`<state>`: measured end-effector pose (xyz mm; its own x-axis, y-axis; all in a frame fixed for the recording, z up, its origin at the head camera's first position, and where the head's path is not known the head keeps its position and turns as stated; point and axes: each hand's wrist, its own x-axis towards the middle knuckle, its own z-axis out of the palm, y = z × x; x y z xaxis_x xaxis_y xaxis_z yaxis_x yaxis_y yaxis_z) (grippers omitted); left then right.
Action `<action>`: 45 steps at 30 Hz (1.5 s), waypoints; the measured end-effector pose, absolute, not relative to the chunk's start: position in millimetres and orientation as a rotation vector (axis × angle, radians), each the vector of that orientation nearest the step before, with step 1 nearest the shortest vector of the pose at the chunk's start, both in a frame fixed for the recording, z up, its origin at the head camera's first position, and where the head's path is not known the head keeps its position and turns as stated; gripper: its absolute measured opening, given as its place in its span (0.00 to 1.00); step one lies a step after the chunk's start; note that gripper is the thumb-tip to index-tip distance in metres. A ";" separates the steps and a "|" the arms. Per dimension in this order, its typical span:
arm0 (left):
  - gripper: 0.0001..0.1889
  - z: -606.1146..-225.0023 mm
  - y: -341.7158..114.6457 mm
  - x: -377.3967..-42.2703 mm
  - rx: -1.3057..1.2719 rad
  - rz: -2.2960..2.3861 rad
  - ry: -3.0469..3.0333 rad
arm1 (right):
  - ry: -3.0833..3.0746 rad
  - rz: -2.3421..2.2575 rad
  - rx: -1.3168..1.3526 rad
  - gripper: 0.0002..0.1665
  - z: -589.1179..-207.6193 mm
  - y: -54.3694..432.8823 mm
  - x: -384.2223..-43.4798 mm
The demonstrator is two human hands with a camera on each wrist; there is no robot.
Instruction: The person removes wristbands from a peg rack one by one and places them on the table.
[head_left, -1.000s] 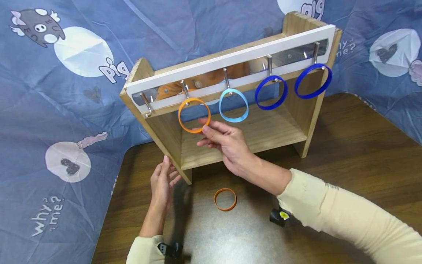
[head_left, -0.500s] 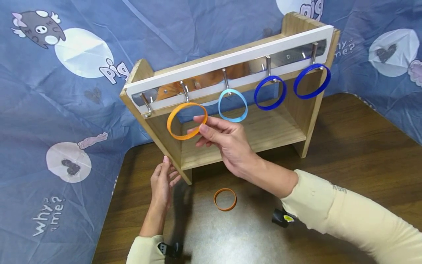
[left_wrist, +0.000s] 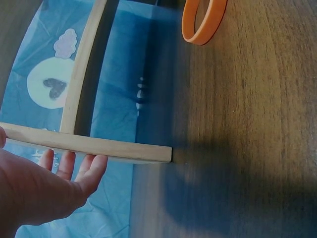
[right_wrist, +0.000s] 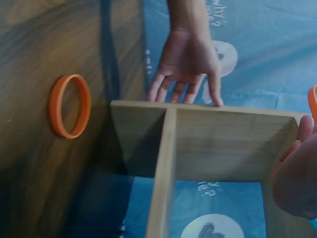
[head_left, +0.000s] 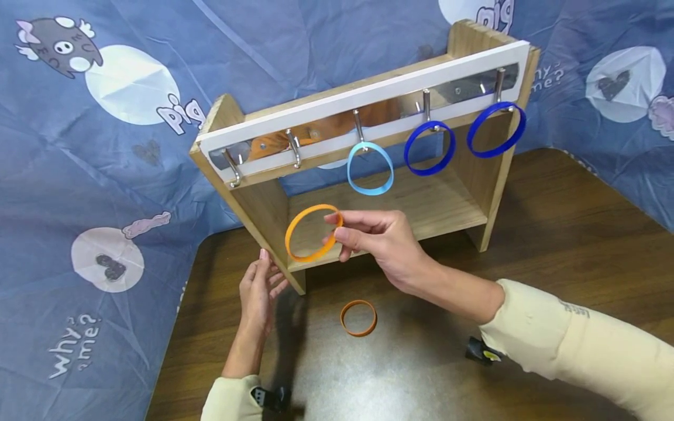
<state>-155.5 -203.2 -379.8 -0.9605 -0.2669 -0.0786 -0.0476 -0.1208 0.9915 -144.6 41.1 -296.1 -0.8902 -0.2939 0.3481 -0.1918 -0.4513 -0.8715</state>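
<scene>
My right hand [head_left: 392, 248] pinches an orange wristband [head_left: 310, 258] by its right side, between thumb and fingers. It hangs in front of the wooden rack's lower shelf [head_left: 421, 199], below the hooks. At the rack's left side panel [head_left: 253, 225], my left hand [head_left: 258, 292] rests its extended fingers against the outer face, as the right wrist view also shows. A second orange wristband [head_left: 360, 334] lies on the table in front of the rack. On the rack's hooks hang a light blue wristband [head_left: 371, 191] and two dark blue wristbands [head_left: 429, 172].
A white rail [head_left: 368, 90] with metal hooks runs across the rack's top. The leftmost hook [head_left: 233, 169] and the hook beside it [head_left: 293, 149] are bare. Behind the dark wooden table [head_left: 579, 234] hangs a blue printed cloth [head_left: 316, 35].
The right hand has brought the orange wristband off the second hook from the left, first toward me and left, then down and right. The left hand stays at the side panel.
</scene>
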 end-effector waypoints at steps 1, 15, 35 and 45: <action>0.23 -379.9 -203.3 -155.4 0.359 -2.216 -1.981 | 1.619 -2.513 -0.707 0.16 -298.4 43.1 -144.7; 0.25 -379.5 -203.2 -154.9 0.346 -2.216 -1.986 | 1.851 -2.215 -0.647 0.16 -321.0 71.1 -147.9; 0.23 -379.8 -204.6 -154.2 0.310 -2.223 -1.985 | 1.977 -1.860 -0.477 0.17 -386.0 101.1 -158.2; 0.24 -380.1 -205.6 -154.2 0.305 -2.222 -1.997 | 2.141 -1.655 -0.315 0.15 -408.4 111.6 -161.6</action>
